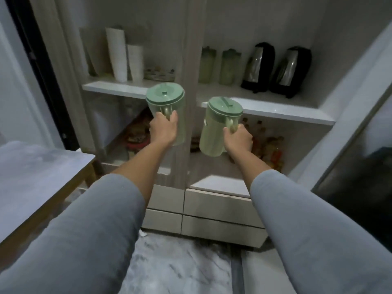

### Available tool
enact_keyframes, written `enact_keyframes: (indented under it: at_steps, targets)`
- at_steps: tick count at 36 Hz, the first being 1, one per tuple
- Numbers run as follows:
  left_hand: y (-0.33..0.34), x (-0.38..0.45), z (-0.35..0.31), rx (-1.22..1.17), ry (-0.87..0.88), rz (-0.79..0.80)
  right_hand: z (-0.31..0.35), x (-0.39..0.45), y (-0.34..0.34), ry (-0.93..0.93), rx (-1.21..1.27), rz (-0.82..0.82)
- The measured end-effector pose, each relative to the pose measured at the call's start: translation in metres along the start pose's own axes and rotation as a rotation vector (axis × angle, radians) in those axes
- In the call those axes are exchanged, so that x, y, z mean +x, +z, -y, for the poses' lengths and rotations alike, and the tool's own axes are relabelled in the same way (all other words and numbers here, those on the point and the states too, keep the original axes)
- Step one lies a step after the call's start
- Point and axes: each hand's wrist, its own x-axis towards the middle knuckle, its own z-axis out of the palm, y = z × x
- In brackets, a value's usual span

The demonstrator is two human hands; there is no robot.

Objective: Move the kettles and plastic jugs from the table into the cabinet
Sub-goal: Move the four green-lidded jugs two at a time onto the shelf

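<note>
I hold a green plastic jug in each hand in front of the open cabinet. My left hand (163,128) grips the handle of the left jug (165,98), upright at the level of the left shelf edge. My right hand (238,137) grips the handle of the right jug (216,128), which tilts slightly, just below the right shelf (275,112). On that right shelf stand two more green jugs (207,64) (230,66) and two black and steel kettles (257,67) (291,71).
The left shelf (114,89) carries white stacked cups (116,54) and plates. Bottles and jars (269,145) fill the lower right compartment. A vertical cabinet post (191,60) divides the two sides. The grey table corner (42,166) lies at my left, drawers (212,209) below.
</note>
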Motion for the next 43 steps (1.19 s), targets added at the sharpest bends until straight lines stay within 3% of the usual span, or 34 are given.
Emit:
enact_keyframes:
  at_steps: [8, 18, 28, 43]
  targets:
    - [0.081, -0.012, -0.101, -0.136, 0.156, 0.061, -0.02, 0.062, -0.111, -0.011, -0.002, -0.186]
    - [0.179, -0.011, -0.189, -0.151, 0.251, 0.11, -0.056, 0.143, -0.194, -0.031, 0.026, -0.308]
    - [0.245, 0.032, -0.232, -0.162, 0.245, 0.135, -0.065, 0.227, -0.207, -0.038, 0.003, -0.35]
    - [0.345, 0.155, -0.254, -0.029, 0.257, 0.223, -0.061, 0.368, -0.167, 0.033, -0.12, -0.331]
